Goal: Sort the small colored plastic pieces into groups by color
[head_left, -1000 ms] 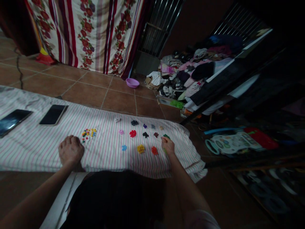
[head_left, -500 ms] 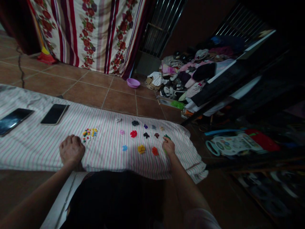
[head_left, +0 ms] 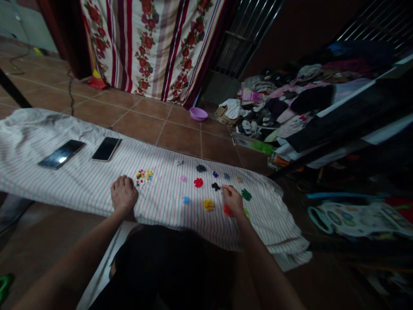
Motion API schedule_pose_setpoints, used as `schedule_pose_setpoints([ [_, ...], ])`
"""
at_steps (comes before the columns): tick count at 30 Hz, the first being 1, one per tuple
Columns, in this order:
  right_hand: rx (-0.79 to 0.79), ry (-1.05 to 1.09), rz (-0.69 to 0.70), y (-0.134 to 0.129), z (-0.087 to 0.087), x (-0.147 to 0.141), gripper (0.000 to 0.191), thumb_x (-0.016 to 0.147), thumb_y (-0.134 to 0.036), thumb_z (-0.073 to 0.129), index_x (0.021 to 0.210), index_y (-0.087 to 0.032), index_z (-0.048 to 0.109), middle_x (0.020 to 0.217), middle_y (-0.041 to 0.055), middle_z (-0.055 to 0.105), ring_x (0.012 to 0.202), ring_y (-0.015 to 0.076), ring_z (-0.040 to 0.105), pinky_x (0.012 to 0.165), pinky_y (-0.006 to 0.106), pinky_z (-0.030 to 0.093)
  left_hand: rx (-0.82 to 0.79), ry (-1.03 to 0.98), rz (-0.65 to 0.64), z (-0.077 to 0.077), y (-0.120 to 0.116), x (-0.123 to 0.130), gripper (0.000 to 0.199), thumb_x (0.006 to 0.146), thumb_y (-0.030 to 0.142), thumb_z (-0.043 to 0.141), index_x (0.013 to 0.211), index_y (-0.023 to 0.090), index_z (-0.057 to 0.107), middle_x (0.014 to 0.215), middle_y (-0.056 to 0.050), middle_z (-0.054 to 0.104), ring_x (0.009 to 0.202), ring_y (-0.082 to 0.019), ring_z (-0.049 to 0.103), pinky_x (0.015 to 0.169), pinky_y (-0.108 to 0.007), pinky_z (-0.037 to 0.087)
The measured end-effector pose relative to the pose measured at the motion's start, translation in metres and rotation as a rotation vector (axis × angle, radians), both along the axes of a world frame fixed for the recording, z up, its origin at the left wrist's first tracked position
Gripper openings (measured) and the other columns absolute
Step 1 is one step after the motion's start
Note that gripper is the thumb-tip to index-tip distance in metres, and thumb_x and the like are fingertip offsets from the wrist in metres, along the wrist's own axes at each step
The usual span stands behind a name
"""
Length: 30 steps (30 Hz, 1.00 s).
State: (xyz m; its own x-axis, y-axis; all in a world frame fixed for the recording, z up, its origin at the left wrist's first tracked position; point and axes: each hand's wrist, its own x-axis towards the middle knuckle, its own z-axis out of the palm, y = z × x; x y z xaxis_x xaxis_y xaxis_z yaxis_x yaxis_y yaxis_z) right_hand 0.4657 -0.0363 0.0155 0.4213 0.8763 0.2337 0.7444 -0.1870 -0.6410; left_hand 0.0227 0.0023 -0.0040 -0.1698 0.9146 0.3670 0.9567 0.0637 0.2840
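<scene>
My left hand [head_left: 124, 193] rests palm down on the striped cloth [head_left: 167, 219], its fingers curled under; whatever is inside is hidden. Just beyond it lies a loose mix of small coloured pieces [head_left: 144, 176]. My right hand [head_left: 232, 199] is over the small sorted piles, thumb and fingertips together; anything between them is too small to make out. Its fingertips are close to the black pile [head_left: 215, 186]. The hand partly covers the orange pile [head_left: 227, 210] and a dark pile. Around it are the red [head_left: 198, 182], yellow [head_left: 208, 204] and dark green [head_left: 246, 194] piles.
Two phones, one [head_left: 62, 154] left of the other [head_left: 106, 149], lie on the cloth at the left. On the tiled floor beyond stand a purple basin [head_left: 198, 114] and a heap of clothes [head_left: 274, 103]. A striped floral curtain [head_left: 155, 47] hangs behind.
My right hand has moved left from the dark green pile to near the black pile, uncovering the green pieces. The whole view has shifted, while my left hand stays beside the mixed pieces.
</scene>
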Motion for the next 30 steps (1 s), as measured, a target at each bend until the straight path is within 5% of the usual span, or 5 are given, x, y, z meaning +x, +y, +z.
schedule_pose_setpoints([
  [6, 0.125, -0.012, 0.311, 0.014, 0.007, -0.064, 0.030, 0.080, -0.032, 0.047, 0.089, -0.019, 0.072, 0.091, 0.0084, 0.073, 0.087, 0.0214, 0.066, 0.083, 0.035, 0.052, 0.048, -0.006, 0.003, -0.005, 0.002, -0.001, 0.028, 0.087, 0.022, 0.037, 0.102, 0.013, 0.059, 0.120, -0.016, 0.058, 0.112, -0.029, 0.050, 0.095, -0.043, 0.034],
  [17, 0.094, -0.008, 0.714, 0.041, -0.001, -0.194, 0.025, 0.087, -0.019, 0.047, 0.095, -0.019, 0.071, 0.090, 0.0060, 0.070, 0.085, 0.0162, 0.065, 0.080, 0.029, 0.052, 0.073, -0.008, 0.001, -0.008, 0.002, -0.001, 0.029, 0.089, 0.021, 0.035, 0.102, 0.012, 0.060, 0.122, -0.016, 0.059, 0.119, -0.029, 0.048, 0.098, -0.044, 0.034],
  [30, -0.069, -0.123, 0.795, 0.094, 0.001, -0.300, 0.033, 0.092, -0.013, 0.044, 0.115, -0.021, 0.067, 0.109, 0.0066, 0.064, 0.103, 0.0151, 0.057, 0.094, 0.027, 0.044, 0.079, -0.044, -0.013, -0.007, 0.003, -0.001, 0.030, 0.089, 0.020, 0.035, 0.102, 0.012, 0.060, 0.122, -0.017, 0.059, 0.122, -0.030, 0.047, 0.099, -0.045, 0.034],
])
